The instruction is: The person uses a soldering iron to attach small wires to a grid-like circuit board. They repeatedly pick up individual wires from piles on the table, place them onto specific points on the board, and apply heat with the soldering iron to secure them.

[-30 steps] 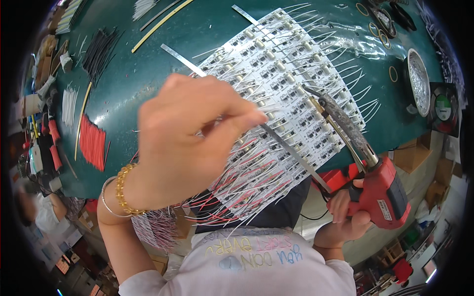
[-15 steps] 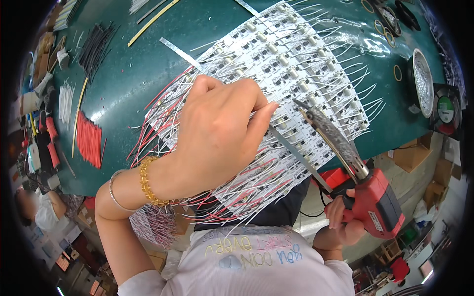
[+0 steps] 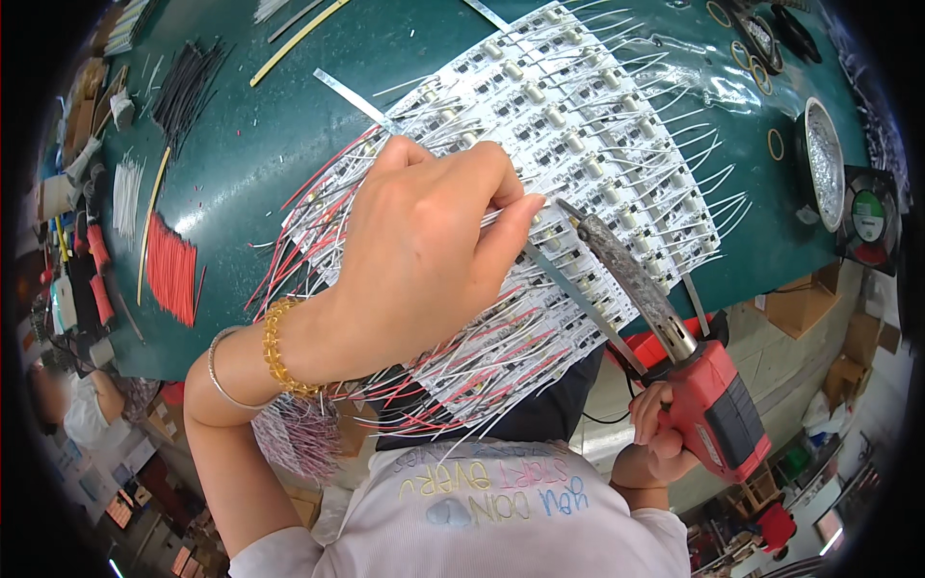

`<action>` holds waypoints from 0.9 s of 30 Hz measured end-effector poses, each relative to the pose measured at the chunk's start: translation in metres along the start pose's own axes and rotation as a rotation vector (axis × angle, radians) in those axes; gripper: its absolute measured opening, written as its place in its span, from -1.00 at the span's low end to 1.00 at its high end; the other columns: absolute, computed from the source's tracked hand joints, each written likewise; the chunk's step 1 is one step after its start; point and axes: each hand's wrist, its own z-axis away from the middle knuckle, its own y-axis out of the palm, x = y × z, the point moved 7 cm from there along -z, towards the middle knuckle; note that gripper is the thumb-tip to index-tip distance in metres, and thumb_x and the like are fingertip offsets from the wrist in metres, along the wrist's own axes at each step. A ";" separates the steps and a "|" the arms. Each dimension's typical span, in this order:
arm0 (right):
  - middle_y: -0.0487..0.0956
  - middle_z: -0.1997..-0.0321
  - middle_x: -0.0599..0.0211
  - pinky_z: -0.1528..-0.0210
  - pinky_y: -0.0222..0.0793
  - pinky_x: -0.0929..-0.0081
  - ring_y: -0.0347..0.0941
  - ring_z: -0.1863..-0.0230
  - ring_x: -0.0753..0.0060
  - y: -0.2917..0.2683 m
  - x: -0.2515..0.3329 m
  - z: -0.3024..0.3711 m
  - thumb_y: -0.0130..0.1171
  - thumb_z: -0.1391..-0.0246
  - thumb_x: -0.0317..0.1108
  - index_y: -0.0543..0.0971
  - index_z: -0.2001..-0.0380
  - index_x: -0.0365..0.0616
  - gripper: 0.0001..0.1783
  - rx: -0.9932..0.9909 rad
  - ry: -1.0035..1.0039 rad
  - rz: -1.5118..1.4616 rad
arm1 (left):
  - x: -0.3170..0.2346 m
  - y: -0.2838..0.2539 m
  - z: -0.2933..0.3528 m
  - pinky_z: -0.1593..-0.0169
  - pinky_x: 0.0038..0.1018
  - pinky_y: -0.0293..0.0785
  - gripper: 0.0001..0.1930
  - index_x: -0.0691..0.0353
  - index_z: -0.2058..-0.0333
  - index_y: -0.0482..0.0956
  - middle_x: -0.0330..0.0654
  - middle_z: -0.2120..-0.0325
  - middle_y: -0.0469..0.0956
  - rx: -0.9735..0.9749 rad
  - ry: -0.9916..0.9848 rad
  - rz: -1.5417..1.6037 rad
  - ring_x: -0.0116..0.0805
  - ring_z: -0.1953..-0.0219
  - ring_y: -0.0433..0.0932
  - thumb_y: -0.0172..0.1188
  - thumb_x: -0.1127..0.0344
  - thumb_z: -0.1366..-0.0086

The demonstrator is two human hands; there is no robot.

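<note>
My left hand (image 3: 429, 246) is over the white circuit board panel (image 3: 549, 101), its thumb and forefinger pinched on a thin white wire that is mostly hidden by the fingers. In my right hand (image 3: 662, 433) is a red and black soldering gun (image 3: 723, 409), gripped by its handle. The gun's tip points up and left, close to my left fingertips, over the panel's small components; whether it touches the board I cannot tell. White wires stick out along the panel's right side. Red and white wires (image 3: 323, 207) crowd its left and lower parts.
Metal strips (image 3: 352, 101) lie under and across the panel. Bundles of red wires (image 3: 171, 270), black wires (image 3: 188, 96) and white wires (image 3: 127, 197) lie on the green table (image 3: 255, 183). A metal bowl (image 3: 822, 164) and a round-labelled spool (image 3: 869, 217) sit at the right edge.
The soldering gun and my right hand have shifted left and slightly down, bringing the tip nearer my left fingertips. My left hand has barely moved and keeps its pinch.
</note>
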 end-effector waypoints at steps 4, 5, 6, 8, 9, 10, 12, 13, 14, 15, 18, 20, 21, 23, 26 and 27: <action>0.32 0.73 0.47 0.63 0.17 0.61 0.23 0.73 0.59 0.026 0.031 -0.020 0.11 0.06 0.19 0.30 0.21 -0.37 -0.27 0.116 -0.174 -0.141 | 0.000 0.000 -0.001 0.42 -0.51 0.20 -0.87 0.22 0.57 0.48 -0.29 0.67 0.45 0.004 0.021 -0.012 -0.39 0.57 0.28 0.27 0.39 -0.04; 0.30 0.77 0.49 0.68 0.16 0.63 0.21 0.78 0.61 0.030 0.034 -0.021 0.07 0.01 0.18 0.28 0.12 -0.40 -0.24 0.177 -0.188 -0.159 | 0.000 0.000 0.000 0.42 -0.50 0.21 -0.87 0.22 0.57 0.48 -0.28 0.67 0.45 0.000 0.014 -0.016 -0.39 0.57 0.29 0.27 0.39 -0.04; 0.29 0.81 0.51 0.72 0.15 0.64 0.18 0.83 0.63 0.034 0.037 -0.022 0.03 -0.03 0.17 0.26 0.03 -0.43 -0.22 0.240 -0.201 -0.178 | 0.000 0.000 0.000 0.41 -0.50 0.21 -0.87 0.22 0.57 0.48 -0.28 0.67 0.45 -0.004 0.007 -0.020 -0.39 0.56 0.29 0.27 0.39 -0.04; 0.28 0.82 0.51 0.73 0.14 0.65 0.18 0.83 0.63 0.034 0.037 -0.022 0.02 -0.04 0.16 0.25 0.01 -0.42 -0.22 0.240 -0.205 -0.196 | -0.001 0.000 -0.001 0.41 -0.50 0.21 -0.86 0.23 0.57 0.48 -0.28 0.67 0.45 -0.006 0.003 -0.017 -0.39 0.56 0.29 0.27 0.39 -0.04; 0.28 0.82 0.51 0.73 0.14 0.65 0.18 0.83 0.63 0.034 0.037 -0.022 0.02 -0.05 0.16 0.25 0.00 -0.41 -0.23 0.239 -0.204 -0.203 | 0.000 0.000 -0.001 0.41 -0.50 0.21 -0.87 0.23 0.57 0.48 -0.28 0.67 0.45 -0.005 0.004 -0.010 -0.39 0.56 0.29 0.27 0.39 -0.04; 0.28 0.82 0.51 0.73 0.13 0.65 0.18 0.83 0.63 0.035 0.038 -0.022 0.02 -0.05 0.16 0.25 0.00 -0.42 -0.22 0.236 -0.197 -0.207 | 0.000 0.000 -0.001 0.41 -0.50 0.21 -0.87 0.23 0.57 0.48 -0.27 0.67 0.45 -0.004 0.004 -0.004 -0.39 0.56 0.29 0.27 0.39 -0.04; 0.28 0.83 0.51 0.74 0.12 0.65 0.18 0.84 0.63 0.037 0.040 -0.023 0.02 -0.05 0.16 0.25 0.01 -0.42 -0.23 0.227 -0.186 -0.213 | 0.000 -0.001 0.000 0.39 -0.50 0.20 -0.87 0.23 0.57 0.48 -0.28 0.68 0.44 -0.008 -0.003 -0.001 -0.39 0.55 0.30 0.26 0.40 -0.05; 0.27 0.83 0.51 0.74 0.12 0.65 0.17 0.84 0.62 0.038 0.041 -0.022 0.02 -0.05 0.16 0.25 0.01 -0.42 -0.23 0.220 -0.183 -0.214 | -0.001 -0.001 0.000 0.38 -0.50 0.20 -0.87 0.23 0.58 0.48 -0.28 0.68 0.44 -0.010 -0.006 0.001 -0.39 0.55 0.31 0.25 0.40 -0.05; 0.27 0.83 0.51 0.75 0.12 0.65 0.17 0.85 0.62 0.038 0.041 -0.023 0.02 -0.05 0.16 0.24 0.02 -0.41 -0.23 0.216 -0.184 -0.220 | -0.003 -0.003 -0.001 0.37 -0.49 0.20 -0.87 0.23 0.58 0.47 -0.28 0.67 0.44 -0.041 0.038 -0.014 -0.38 0.54 0.33 0.25 0.41 -0.04; 0.27 0.83 0.51 0.75 0.12 0.65 0.16 0.85 0.62 0.038 0.042 -0.023 0.01 -0.05 0.16 0.24 0.03 -0.41 -0.23 0.210 -0.186 -0.225 | -0.005 -0.005 -0.002 0.36 -0.48 0.19 -0.87 0.23 0.59 0.46 -0.27 0.65 0.44 -0.073 0.081 -0.028 -0.37 0.52 0.34 0.25 0.42 -0.03; 0.26 0.84 0.51 0.76 0.11 0.65 0.15 0.87 0.62 0.033 0.041 -0.021 0.00 -0.04 0.19 0.22 0.05 -0.39 -0.23 0.192 -0.190 -0.248 | -0.021 -0.015 0.000 0.31 -0.46 0.17 -0.86 0.22 0.60 0.44 -0.26 0.59 0.44 -0.152 0.210 -0.049 -0.34 0.47 0.38 0.25 0.46 0.00; 0.26 0.85 0.51 0.77 0.10 0.65 0.14 0.88 0.62 0.028 0.038 -0.017 -0.02 -0.04 0.22 0.20 0.05 -0.38 -0.22 0.167 -0.176 -0.249 | -0.026 -0.013 0.005 0.27 -0.45 0.16 -0.86 0.21 0.59 0.43 -0.25 0.54 0.45 -0.139 0.227 -0.020 -0.33 0.42 0.39 0.25 0.48 0.03; 0.25 0.85 0.51 0.77 0.10 0.65 0.14 0.88 0.62 0.027 0.037 -0.015 -0.02 -0.03 0.23 0.19 0.05 -0.38 -0.20 0.162 -0.171 -0.249 | -0.025 -0.007 0.007 0.26 -0.44 0.15 -0.86 0.21 0.58 0.43 -0.25 0.51 0.45 -0.100 0.205 0.009 -0.32 0.40 0.39 0.25 0.49 0.03; 0.25 0.86 0.52 0.77 0.10 0.65 0.14 0.88 0.62 0.025 0.034 -0.013 -0.03 -0.02 0.26 0.18 0.04 -0.38 -0.18 0.155 -0.157 -0.254 | -0.022 0.002 0.008 0.23 -0.44 0.14 -0.86 0.20 0.57 0.42 -0.25 0.49 0.46 -0.039 0.177 0.019 -0.32 0.37 0.39 0.24 0.50 0.04; 0.26 0.85 0.52 0.75 0.12 0.65 0.17 0.86 0.61 0.026 0.033 -0.012 -0.03 -0.02 0.26 0.20 0.05 -0.38 -0.18 0.186 -0.163 -0.241 | -0.021 0.007 0.010 0.21 -0.42 0.13 -0.86 0.18 0.57 0.41 -0.26 0.49 0.46 -0.002 0.173 -0.025 -0.31 0.36 0.39 0.23 0.51 0.03; 0.26 0.84 0.52 0.75 0.13 0.65 0.17 0.86 0.61 0.027 0.032 -0.012 -0.03 -0.01 0.27 0.21 0.06 -0.38 -0.18 0.196 -0.165 -0.237 | -0.021 0.007 0.010 0.20 -0.41 0.13 -0.85 0.18 0.58 0.41 -0.26 0.49 0.46 -0.003 0.175 -0.037 -0.31 0.36 0.39 0.23 0.51 0.03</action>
